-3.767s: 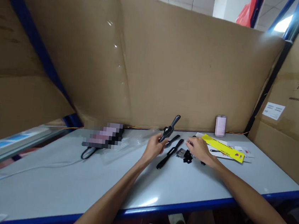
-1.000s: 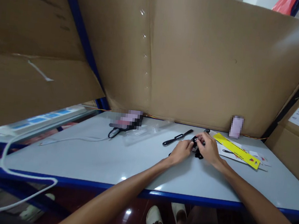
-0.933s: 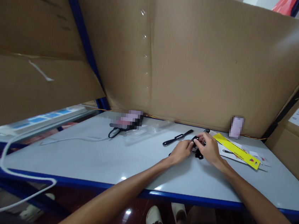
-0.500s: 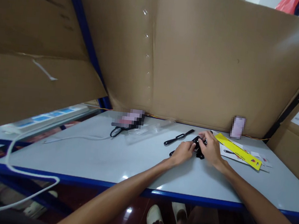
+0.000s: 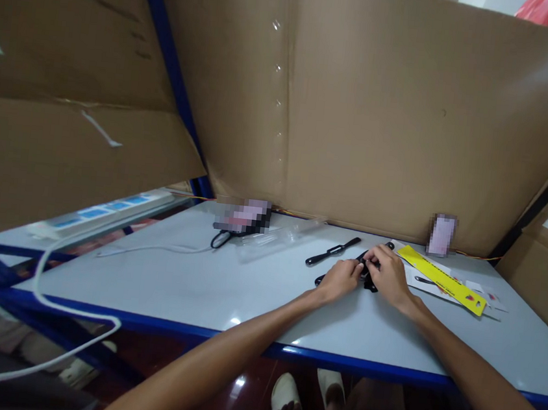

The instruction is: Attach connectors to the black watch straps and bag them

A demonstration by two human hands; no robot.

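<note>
My left hand (image 5: pixel 341 281) and my right hand (image 5: pixel 386 270) meet over a long black plastic-looking part (image 5: pixel 388 246) that lies slantwise near the table surface. The fingers of both hands are bent and pressed onto its middle, where a small black piece (image 5: pixel 371 285) sticks out below. How the pieces fit together is hidden under the fingers. Left of the hands lies a slim black bar (image 5: pixel 333 251) with an oblong slot at its middle. To the right, a yellow printed card (image 5: pixel 442 280) rests on white printed cards (image 5: pixel 423 281).
A clear plastic wrapper (image 5: pixel 280 238) lies left of the slotted bar, beside a blurred phone-like device (image 5: pixel 243 217) with a black loop. Another blurred device (image 5: pixel 442 234) leans on the cardboard wall (image 5: pixel 386 112). A white cable (image 5: pixel 162 247) and power strip (image 5: pixel 111 211) are leftward.
The view has shifted slightly, so everything sits a little further right. Both hands stay on the black part, with small finger movements; more of its upper end shows beyond the right hand.
</note>
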